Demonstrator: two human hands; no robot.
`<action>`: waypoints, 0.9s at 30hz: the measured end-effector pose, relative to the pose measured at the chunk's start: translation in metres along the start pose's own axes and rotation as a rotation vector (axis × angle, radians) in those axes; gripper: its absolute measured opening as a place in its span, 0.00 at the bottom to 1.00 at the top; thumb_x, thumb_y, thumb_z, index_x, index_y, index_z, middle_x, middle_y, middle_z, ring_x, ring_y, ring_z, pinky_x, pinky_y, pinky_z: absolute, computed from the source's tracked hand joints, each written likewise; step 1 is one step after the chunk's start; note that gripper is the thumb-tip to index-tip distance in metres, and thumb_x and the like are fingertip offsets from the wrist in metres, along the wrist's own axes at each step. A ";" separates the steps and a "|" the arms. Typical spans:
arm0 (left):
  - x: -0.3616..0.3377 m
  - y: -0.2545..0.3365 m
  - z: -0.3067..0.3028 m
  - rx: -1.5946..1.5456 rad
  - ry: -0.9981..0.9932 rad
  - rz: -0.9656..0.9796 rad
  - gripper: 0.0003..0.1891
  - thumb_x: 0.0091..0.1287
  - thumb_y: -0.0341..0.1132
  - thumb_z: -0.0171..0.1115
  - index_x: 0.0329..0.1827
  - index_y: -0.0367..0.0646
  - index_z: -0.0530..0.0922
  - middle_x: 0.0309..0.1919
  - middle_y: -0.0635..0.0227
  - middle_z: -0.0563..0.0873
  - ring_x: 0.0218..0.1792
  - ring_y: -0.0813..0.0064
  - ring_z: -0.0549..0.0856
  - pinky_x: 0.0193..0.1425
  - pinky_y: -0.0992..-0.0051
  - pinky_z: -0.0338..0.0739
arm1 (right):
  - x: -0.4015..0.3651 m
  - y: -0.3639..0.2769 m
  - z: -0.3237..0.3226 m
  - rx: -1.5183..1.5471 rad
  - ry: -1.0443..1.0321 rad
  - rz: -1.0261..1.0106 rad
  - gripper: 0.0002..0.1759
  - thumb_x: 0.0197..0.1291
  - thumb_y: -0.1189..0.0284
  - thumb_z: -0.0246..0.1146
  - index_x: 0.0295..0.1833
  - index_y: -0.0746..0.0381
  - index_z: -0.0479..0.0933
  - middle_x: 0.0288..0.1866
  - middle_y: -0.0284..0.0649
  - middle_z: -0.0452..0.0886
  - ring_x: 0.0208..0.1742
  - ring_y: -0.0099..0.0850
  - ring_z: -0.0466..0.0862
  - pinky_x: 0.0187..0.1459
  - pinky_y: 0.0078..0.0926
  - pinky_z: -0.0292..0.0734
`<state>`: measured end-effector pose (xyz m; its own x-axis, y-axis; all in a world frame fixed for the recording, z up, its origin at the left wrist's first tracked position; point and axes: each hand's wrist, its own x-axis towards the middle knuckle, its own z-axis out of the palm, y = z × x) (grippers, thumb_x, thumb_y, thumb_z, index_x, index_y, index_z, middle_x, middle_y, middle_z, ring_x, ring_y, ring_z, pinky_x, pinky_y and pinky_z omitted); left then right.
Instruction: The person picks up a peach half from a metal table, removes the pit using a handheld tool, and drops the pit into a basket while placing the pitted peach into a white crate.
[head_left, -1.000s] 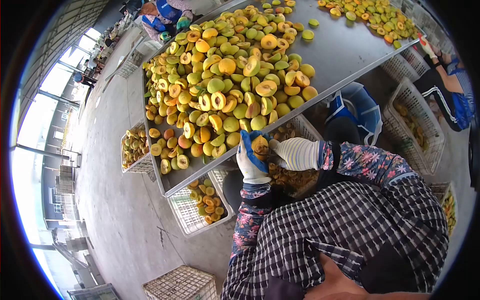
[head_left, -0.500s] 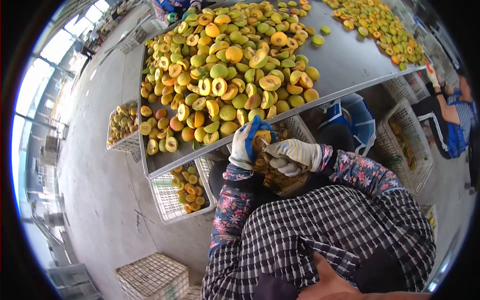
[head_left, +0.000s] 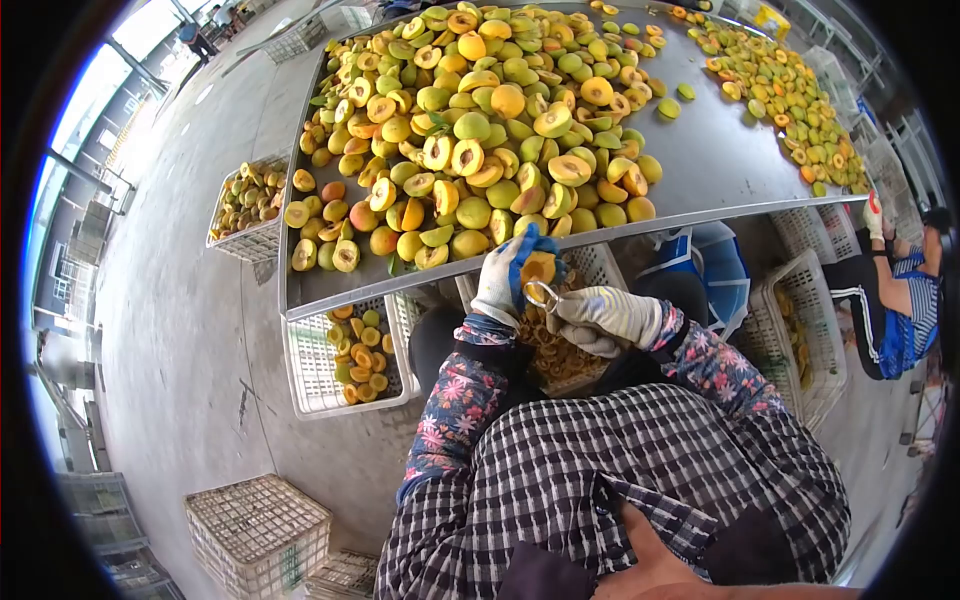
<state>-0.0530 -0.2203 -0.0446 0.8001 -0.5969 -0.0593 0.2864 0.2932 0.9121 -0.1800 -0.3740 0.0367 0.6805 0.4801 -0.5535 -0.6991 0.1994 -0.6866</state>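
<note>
My left hand point(head_left: 503, 283), in a white glove with blue fingers, is closed around a yellow peach half point(head_left: 540, 268) at the table's front edge. My right hand point(head_left: 608, 318), in a pale striped glove, grips a metal loop pitting tool point(head_left: 541, 293). Its ring is at the lower side of the peach half; whether it touches the flesh is hard to tell. Below both hands is a crate point(head_left: 598, 266) with brownish-orange scraps. Halved peaches point(head_left: 470, 157) lie heaped on the metal table point(head_left: 690, 175) just beyond my hands.
Left of my legs stands a white crate point(head_left: 311, 385) of peach halves; another fruit-filled crate point(head_left: 247, 245) is farther out. An upturned-looking crate point(head_left: 258, 525) sits lower left. A blue bucket point(head_left: 720, 270) and person point(head_left: 900, 290) are right. A bare hand point(head_left: 650, 560) rests on the checked cloth.
The right hand has drawn back slightly from the peach half, and the tool's metal ring now shows. The left hand still holds the fruit. The view has shifted a little.
</note>
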 end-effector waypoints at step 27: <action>-0.005 0.098 -0.219 1.401 0.913 -0.419 0.41 0.56 0.53 0.75 0.69 0.41 0.70 0.61 0.51 0.81 0.61 0.55 0.82 0.65 0.62 0.77 | 0.003 0.010 -0.001 -1.370 0.285 -0.105 0.25 0.69 0.53 0.58 0.53 0.66 0.72 0.38 0.58 0.83 0.43 0.57 0.83 0.45 0.48 0.77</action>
<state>0.0864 -0.0254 -0.0440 0.9562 0.2723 -0.1077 0.2927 -0.8784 0.3778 -0.1847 -0.3714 0.0280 0.8519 0.2943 -0.4332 0.0110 -0.8370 -0.5470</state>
